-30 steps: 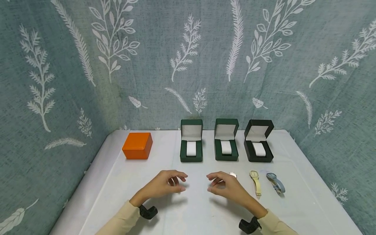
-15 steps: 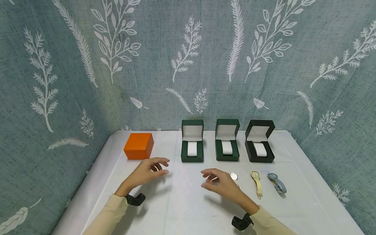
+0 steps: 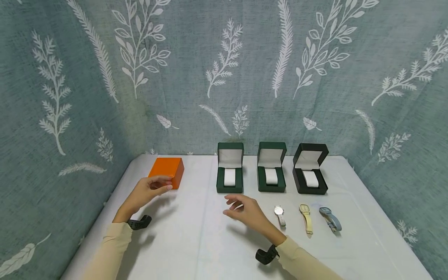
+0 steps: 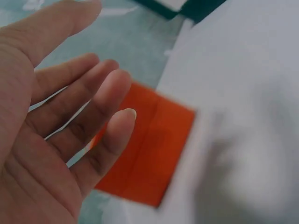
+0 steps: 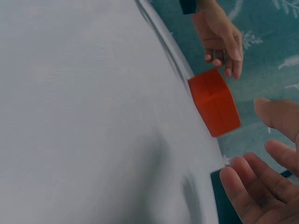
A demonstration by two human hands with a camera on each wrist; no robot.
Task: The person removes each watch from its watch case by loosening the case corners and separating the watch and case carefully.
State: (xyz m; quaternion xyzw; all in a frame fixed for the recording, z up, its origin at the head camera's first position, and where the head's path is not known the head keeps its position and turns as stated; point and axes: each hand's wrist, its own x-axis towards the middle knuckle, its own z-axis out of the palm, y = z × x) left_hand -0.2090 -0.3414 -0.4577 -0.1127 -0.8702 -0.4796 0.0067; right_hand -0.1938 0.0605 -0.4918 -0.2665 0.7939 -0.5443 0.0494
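My left hand (image 3: 144, 194) hovers at the near side of a closed orange box (image 3: 168, 166), overlapping its front edge in the head view. Its fingers are loosely bent with nothing between them. The left wrist view shows the orange box (image 4: 152, 149) just beyond the fingertips (image 4: 122, 122). My right hand (image 3: 246, 212) hangs over the table in front of the left green watch box (image 3: 219, 182), fingers relaxed and holding nothing. To its right lies a silver watch (image 3: 279, 211). In the right wrist view, the right hand (image 5: 261, 182) shows at the lower right, apart from the orange box (image 5: 215, 102).
Another green watch box (image 3: 261, 182) and a black watch box (image 3: 300, 186) stand lid-up at the back, each with a white cushion. A yellow watch (image 3: 305, 217) and a blue watch (image 3: 329, 218) lie at the right. Patterned curtain (image 3: 189, 77) walls enclose the white table (image 3: 196, 249).
My left hand has moved left and away from me, up to the orange box. The right hand has shifted left, uncovering the silver watch. Boxes and watches stay in place.
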